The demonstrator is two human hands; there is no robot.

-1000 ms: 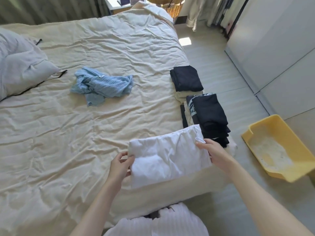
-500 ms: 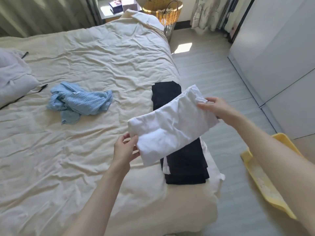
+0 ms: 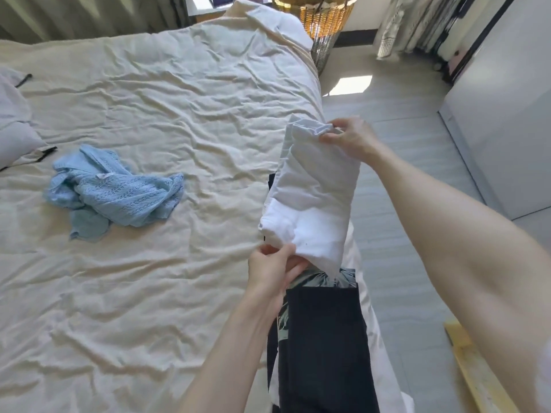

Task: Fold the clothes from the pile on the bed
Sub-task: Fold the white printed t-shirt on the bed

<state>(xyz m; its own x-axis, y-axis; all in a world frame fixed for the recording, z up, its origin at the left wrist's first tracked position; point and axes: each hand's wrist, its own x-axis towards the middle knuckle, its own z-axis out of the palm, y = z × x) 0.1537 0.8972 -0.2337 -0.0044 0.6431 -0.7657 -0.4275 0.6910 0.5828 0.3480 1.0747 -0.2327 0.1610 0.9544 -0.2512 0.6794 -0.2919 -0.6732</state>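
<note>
Two hands hold the folded white garment (image 3: 313, 198) in the air over the dark stack (image 3: 325, 338) at the bed's (image 3: 149, 114) four-o'clock edge: left hand (image 3: 272, 268) pinching its near end, right hand (image 3: 351, 138) its far end. With end-only pinches, the middle could sag and unfold, or it could land skewed and slide floorward.

A big bed (image 3: 167, 93) is covered by a creased cream sheet. A blue top (image 3: 116, 192) is left crumpled on it. A stack of dark folded clothes (image 3: 325, 338) is kept at the right edge. A pillow (image 3: 12, 126) is seen far left.
</note>
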